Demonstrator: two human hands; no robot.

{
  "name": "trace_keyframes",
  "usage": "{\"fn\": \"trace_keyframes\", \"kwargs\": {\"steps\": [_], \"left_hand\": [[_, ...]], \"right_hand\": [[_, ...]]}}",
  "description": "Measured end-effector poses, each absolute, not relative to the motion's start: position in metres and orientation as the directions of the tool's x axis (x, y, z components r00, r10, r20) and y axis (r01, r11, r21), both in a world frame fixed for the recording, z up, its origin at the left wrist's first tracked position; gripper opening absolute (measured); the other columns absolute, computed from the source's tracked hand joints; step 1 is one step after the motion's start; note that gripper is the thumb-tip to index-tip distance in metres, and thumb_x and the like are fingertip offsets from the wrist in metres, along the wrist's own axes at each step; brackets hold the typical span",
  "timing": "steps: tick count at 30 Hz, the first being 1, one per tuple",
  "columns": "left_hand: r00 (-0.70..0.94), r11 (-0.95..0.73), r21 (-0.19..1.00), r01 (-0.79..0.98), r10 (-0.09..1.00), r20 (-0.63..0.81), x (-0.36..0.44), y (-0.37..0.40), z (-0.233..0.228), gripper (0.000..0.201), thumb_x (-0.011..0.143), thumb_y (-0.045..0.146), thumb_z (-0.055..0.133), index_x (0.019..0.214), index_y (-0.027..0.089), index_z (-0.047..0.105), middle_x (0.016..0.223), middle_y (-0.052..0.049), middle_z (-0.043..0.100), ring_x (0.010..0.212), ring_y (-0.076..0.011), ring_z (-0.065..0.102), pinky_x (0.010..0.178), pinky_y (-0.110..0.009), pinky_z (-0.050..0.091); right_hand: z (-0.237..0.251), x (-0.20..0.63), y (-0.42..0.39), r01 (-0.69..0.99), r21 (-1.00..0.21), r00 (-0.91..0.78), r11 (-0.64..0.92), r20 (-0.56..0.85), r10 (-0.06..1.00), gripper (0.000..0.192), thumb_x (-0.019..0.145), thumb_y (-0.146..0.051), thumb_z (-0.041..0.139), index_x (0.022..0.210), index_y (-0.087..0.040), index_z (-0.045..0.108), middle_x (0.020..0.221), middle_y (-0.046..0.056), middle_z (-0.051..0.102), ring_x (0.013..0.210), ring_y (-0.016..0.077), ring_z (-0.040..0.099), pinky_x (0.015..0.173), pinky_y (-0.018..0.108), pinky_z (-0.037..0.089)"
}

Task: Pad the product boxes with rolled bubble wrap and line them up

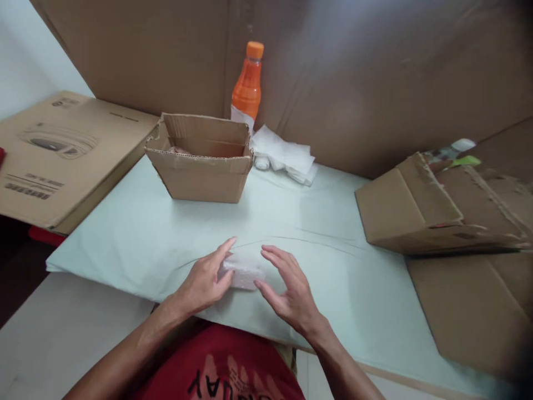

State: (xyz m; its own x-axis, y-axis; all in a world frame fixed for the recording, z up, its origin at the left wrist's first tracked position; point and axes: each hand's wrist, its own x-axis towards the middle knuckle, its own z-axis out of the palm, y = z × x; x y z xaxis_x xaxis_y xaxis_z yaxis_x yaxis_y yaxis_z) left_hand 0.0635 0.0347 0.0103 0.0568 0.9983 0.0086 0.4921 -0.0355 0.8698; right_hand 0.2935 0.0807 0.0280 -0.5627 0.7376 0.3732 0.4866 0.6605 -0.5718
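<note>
A small block-shaped bundle in clear, whitish plastic wrap [245, 276] lies on the pale green tabletop [291, 214], close to the front edge. What is inside the wrap I cannot make out. At its left end is my left hand [210, 278], thumb and fingers apart, overlapping or touching the wrap. My right hand [287, 283] hovers by the other end with its fingers spread, the thumb tip right beside the bundle. Neither hand is closed round it.
An open cardboard box [204, 175] stands at the back left, before an orange bottle [247, 89]. White folded sheets [287, 153] lie beside it. Several items fill an open carton [400, 208] at right, above another cardboard box [470, 305]. A printed carton [62, 150] lies flat at left.
</note>
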Motion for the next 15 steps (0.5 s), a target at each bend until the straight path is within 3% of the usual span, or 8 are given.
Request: {"fn": "trace_keyframes", "kwargs": {"steps": [3,6,8,12,15], "left_hand": [[0.161,-0.185,0.839,0.511,0.98,0.117,0.064,0.031,0.009,0.067,0.085,0.019,0.053,0.151,0.023,0.044,0.118,-0.009,0.072,0.1,-0.0206,0.07,0.095,-0.035,0.055],[0.184,-0.232,0.829,0.508,0.97,0.159,0.063,0.03,0.007,0.068,0.083,0.017,0.054,0.15,0.024,0.045,0.118,-0.008,0.073,0.101,-0.021,0.069,0.095,-0.036,0.056],[0.157,-0.181,0.852,0.491,0.981,0.118,0.062,0.031,0.006,0.067,0.082,0.017,0.055,0.149,0.023,0.047,0.114,-0.007,0.073,0.096,-0.0201,0.069,0.09,-0.034,0.056],[0.073,0.043,0.921,0.388,0.994,-0.077,0.058,0.038,0.005,0.064,0.083,0.02,0.056,0.146,0.02,0.049,0.087,-0.001,0.067,0.074,-0.0155,0.062,0.074,-0.029,0.053],[0.03,0.141,0.981,0.134,0.989,-0.147,0.053,0.044,0.001,0.068,0.084,0.032,0.063,0.148,0.018,0.044,0.088,-0.001,0.062,0.075,-0.0152,0.06,0.073,-0.029,0.052]], "right_hand": [[0.022,0.285,0.09,0.46,-0.57,-0.691,0.681,0.252,0.678,0.074,0.09,-0.043,0.069,0.155,-0.024,0.038,0.147,0.017,0.056,0.133,0.033,0.055,0.105,0.053,0.049],[0.016,0.28,0.095,0.441,-0.612,-0.758,0.657,0.138,0.637,0.05,0.094,-0.044,0.065,0.139,-0.024,0.056,0.124,0.011,0.072,0.108,0.0286,0.068,0.096,0.048,0.054],[0.014,0.277,0.096,0.459,-0.646,-0.762,0.61,0.067,0.644,0.032,0.097,-0.041,0.062,0.124,-0.024,0.065,0.109,0.007,0.077,0.092,0.0248,0.071,0.09,0.044,0.056],[0.012,0.272,0.095,0.486,-0.701,-0.687,0.522,0.062,0.724,0.031,0.095,-0.043,0.065,0.117,-0.022,0.069,0.104,0.007,0.078,0.086,0.0235,0.072,0.082,0.038,0.058],[0.012,0.268,0.098,0.473,-0.775,-0.58,0.42,0.085,0.81,0.027,0.092,-0.041,0.067,0.112,-0.022,0.069,0.101,0.006,0.078,0.085,0.0227,0.072,0.078,0.035,0.059]]}}
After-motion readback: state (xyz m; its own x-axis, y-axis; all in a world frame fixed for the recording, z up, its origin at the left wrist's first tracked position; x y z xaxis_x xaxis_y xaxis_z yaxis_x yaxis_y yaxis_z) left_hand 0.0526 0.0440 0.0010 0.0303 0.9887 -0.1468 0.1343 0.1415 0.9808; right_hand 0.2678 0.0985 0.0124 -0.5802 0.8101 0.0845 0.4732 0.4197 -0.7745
